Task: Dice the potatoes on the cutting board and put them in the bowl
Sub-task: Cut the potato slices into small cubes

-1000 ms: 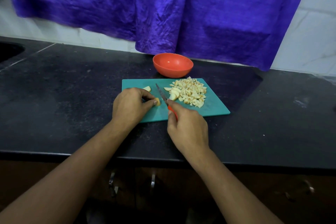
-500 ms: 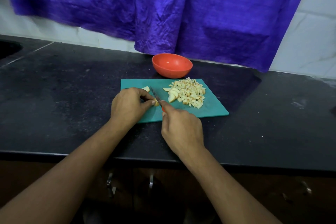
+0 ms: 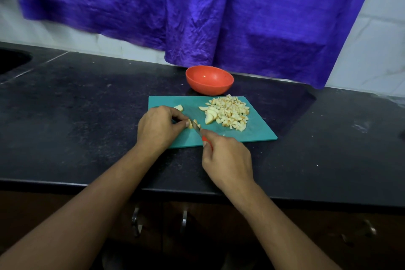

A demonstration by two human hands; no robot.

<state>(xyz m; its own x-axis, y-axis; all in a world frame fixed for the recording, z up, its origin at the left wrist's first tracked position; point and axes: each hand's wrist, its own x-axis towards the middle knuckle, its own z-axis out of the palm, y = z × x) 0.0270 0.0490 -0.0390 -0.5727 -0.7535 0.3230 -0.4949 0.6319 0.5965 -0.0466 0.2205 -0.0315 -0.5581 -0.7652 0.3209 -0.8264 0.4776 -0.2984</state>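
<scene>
black counter (image 3: 87,105) unchanged; knife (image 3: 198,130) has cut through pinched potato piece (image 3: 191,125).

Dim, even indoor light from above, dull sheen on black counter (image 3: 87,116), pinpoint glare inside bowl (image 3: 209,86), soft shadow at its base, cabinet (image 3: 285,237) nearly black, curtain (image 3: 197,17) soft toward upper left, wide-angle bowing at edges.

At frame centre, the left hand (image 3: 158,127) pinches a potato piece (image 3: 194,124) on the teal cutting board (image 3: 258,129); the right hand (image 3: 226,161) grips a knife (image 3: 197,128) cutting it.
</scene>
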